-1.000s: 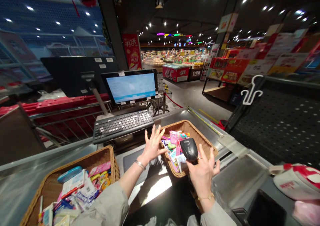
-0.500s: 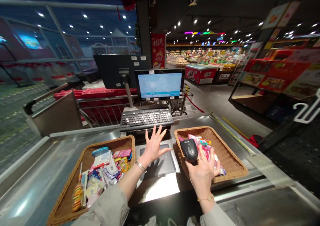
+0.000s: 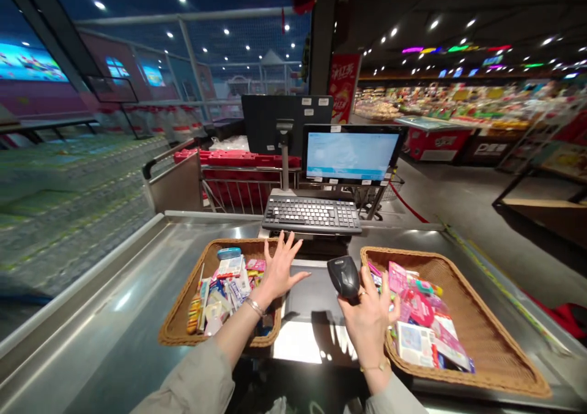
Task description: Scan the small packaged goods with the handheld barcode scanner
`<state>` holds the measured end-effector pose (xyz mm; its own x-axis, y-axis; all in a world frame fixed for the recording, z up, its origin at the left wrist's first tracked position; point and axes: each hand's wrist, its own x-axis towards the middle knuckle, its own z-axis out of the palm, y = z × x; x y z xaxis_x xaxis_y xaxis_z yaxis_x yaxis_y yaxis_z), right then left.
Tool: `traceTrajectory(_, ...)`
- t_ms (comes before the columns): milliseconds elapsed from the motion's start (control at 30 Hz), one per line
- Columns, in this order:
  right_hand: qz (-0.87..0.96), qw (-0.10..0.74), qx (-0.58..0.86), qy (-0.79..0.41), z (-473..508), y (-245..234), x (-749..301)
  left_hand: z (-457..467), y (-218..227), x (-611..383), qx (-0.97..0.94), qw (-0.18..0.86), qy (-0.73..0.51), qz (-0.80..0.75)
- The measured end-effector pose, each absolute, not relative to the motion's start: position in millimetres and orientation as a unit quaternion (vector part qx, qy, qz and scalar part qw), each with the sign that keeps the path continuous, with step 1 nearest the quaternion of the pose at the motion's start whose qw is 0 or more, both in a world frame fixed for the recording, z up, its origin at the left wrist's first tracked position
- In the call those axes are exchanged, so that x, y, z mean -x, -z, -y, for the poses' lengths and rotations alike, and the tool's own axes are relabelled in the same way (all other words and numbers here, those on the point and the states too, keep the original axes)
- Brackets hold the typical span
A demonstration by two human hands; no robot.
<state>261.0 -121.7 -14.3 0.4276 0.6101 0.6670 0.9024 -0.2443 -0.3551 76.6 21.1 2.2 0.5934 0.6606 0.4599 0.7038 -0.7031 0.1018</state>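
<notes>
My left hand (image 3: 278,271) hovers with fingers spread over the right rim of the left wicker basket (image 3: 183,316), which holds several small packets and sweets. It holds nothing. My right hand (image 3: 368,316) grips a black handheld barcode scanner (image 3: 343,275) at the left edge of the right wicker basket (image 3: 486,334), which holds several pink and white packets. A flat scanner plate (image 3: 312,292) lies between the baskets, under both hands.
A grey keyboard (image 3: 312,213) and a lit till screen (image 3: 351,155) stand behind the baskets on the steel counter (image 3: 105,316). Red shopping trolleys (image 3: 238,175) sit past the counter. Shop shelves and a freezer fill the far right.
The camera has swung left, so baskets and till shifted right in view. My left hand moved from the right basket's side over to the left basket. The scanner stays in my right hand.
</notes>
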Motion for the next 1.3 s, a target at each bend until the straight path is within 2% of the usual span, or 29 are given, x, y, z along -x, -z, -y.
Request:
traceTrajectory(867, 0.573, 0.370, 0.722, 0.117, 88, 28, -208, -19, 36, 35, 0.836, 0.060, 0.170, 0.518)
traceTrajectory(1133, 0.584, 0.382, 0.709, 0.100, 83, 27, -198, -8, 43, 57, 0.851, 0.013, 0.117, 0.512)
traceTrajectory(1300, 0.591, 0.388, 0.702, 0.091, 82, 23, -193, 6, 48, 68, 0.871, -0.054, 0.063, 0.484)
